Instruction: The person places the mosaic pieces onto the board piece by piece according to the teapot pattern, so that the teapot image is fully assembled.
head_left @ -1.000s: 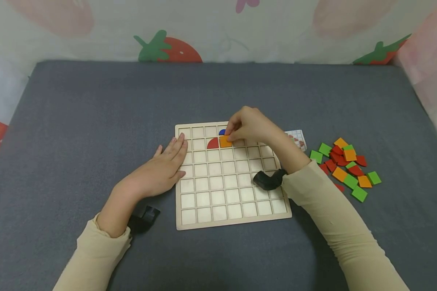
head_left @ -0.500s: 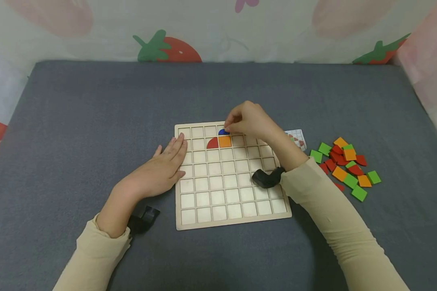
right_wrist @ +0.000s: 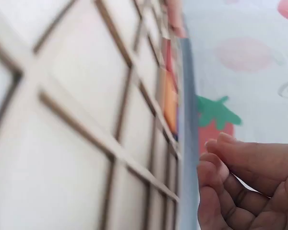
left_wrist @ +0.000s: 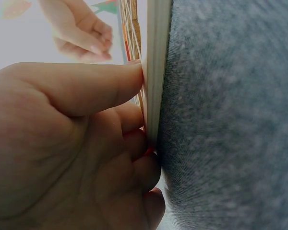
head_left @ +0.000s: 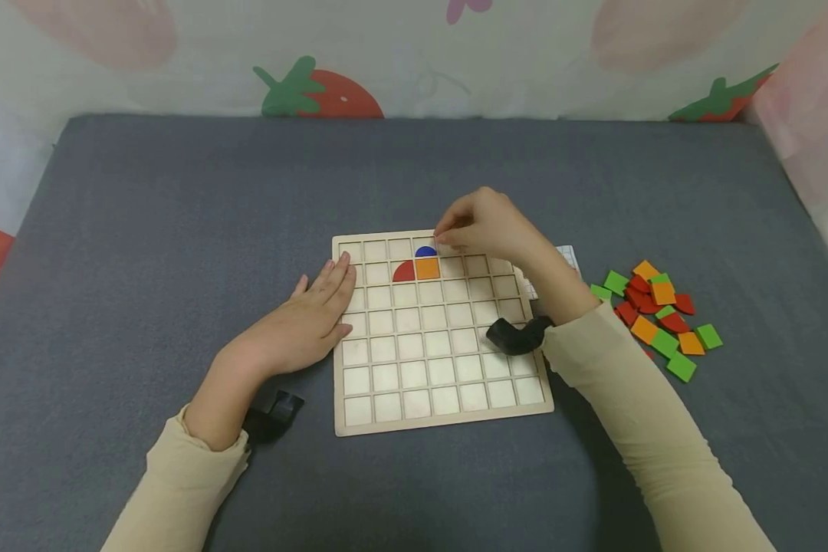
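A wooden grid board [head_left: 443,427] lies on the grey cloth. On its left edge rests my left hand [head_left: 305,318], fingers straight; the left wrist view shows its thumb [left_wrist: 110,88] touching the board's edge [left_wrist: 156,72]. My right hand [head_left: 493,222] hovers at the far edge, its fingers curled and the thumb near the index fingertip. Nothing shows between its fingers [right_wrist: 213,172] in the right wrist view. Just left of those fingertips, a blue half-round piece [head_left: 425,251] sits in a top-row cell. Below it is an orange square tile [head_left: 427,268], beside a red quarter-round piece [head_left: 404,271].
A loose pile of green, orange and red tiles [head_left: 662,307] lies right of the board. A printed card [head_left: 569,257] is partly covered by the right forearm. Black wrist devices [head_left: 517,336] hang at both wrists. A strawberry-patterned cloth [head_left: 524,69] hangs behind the table.
My right hand has shifted from the orange tile to the blue piece, then slightly right off it, leaving both pieces fully in sight. The left hand has stayed still.
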`<state>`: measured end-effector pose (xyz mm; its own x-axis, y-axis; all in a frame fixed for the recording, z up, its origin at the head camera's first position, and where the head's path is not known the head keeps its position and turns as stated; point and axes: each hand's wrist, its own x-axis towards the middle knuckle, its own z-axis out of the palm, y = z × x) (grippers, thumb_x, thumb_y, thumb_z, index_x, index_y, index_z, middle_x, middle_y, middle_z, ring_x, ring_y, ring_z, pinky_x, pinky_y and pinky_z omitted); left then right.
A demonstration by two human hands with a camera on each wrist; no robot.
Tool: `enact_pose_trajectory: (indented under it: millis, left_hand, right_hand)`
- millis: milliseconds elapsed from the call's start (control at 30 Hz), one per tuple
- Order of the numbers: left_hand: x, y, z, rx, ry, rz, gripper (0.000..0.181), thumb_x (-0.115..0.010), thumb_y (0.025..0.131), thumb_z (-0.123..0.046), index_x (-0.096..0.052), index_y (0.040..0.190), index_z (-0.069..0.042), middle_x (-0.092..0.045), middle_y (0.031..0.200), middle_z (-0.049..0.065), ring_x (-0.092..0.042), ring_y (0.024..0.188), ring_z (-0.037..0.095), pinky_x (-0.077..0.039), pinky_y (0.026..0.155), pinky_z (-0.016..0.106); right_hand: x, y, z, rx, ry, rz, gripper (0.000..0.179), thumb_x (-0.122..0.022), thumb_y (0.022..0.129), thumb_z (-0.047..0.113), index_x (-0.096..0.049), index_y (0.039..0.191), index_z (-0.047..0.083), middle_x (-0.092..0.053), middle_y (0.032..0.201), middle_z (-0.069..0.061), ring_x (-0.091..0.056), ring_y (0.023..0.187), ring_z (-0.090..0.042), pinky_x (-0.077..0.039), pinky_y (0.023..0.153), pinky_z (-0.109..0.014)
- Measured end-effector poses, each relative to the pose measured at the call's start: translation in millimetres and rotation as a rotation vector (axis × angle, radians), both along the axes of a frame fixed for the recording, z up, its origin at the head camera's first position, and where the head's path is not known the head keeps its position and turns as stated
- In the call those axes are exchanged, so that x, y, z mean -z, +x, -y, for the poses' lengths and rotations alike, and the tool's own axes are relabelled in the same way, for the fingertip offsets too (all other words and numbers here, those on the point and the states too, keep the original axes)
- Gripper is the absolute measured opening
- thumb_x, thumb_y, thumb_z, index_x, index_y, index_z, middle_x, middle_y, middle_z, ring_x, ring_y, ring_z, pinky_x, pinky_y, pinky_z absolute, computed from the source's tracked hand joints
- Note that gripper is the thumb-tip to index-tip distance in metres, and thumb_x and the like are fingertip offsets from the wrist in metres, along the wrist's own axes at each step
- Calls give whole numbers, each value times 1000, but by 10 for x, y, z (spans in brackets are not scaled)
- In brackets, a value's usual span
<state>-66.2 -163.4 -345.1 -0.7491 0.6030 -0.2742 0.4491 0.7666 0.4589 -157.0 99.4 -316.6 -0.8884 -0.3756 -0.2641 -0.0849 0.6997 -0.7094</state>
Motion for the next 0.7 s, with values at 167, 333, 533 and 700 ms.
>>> enact_pose_trajectory:
  millis: [167, 333, 533, 700]
  left_hand:
    - [-11, -12, -17, 0, -6, 0, 64, -42, 100, -15, -5, 147, 9, 6, 155, 23, 2, 142, 37, -5, 110, 56]
    - [-15, -13, -13, -4, -10, 6, 65, -42, 100, -15, -5, 147, 9, 5, 155, 23, 2, 142, 37, -5, 110, 56]
    - [-13, -3, 1, -8, -10, 13, 65, -42, 100, -15, -4, 147, 8, 6, 155, 23, 2, 142, 37, -6, 110, 57]
    - [-10, 0, 13, -9, -8, 13, 65, -42, 100, -15, -4, 147, 8, 6, 155, 23, 2, 142, 37, -6, 110, 57]
  right_hand:
    - [-95, 74, -336, 83, -73, 23, 18, -64, 90, 13, -70, 102, 0, -69, 98, -14, -63, 87, -26, -48, 79, -39]
    - [-141, 188, -679, 136, -70, -8, 22, -64, 91, 16, -69, 103, -1, -67, 99, -13, -62, 91, -25, -48, 82, -40]
    - [-180, 363, -1022, 196, -10, -28, 27, -64, 91, 21, -68, 106, -1, -66, 101, -11, -59, 91, -20, -45, 84, -40]
    - [-176, 483, -1266, 237, 41, -37, 29, -65, 91, 24, -68, 108, 0, -66, 100, -6, -55, 88, -18, -45, 78, -34]
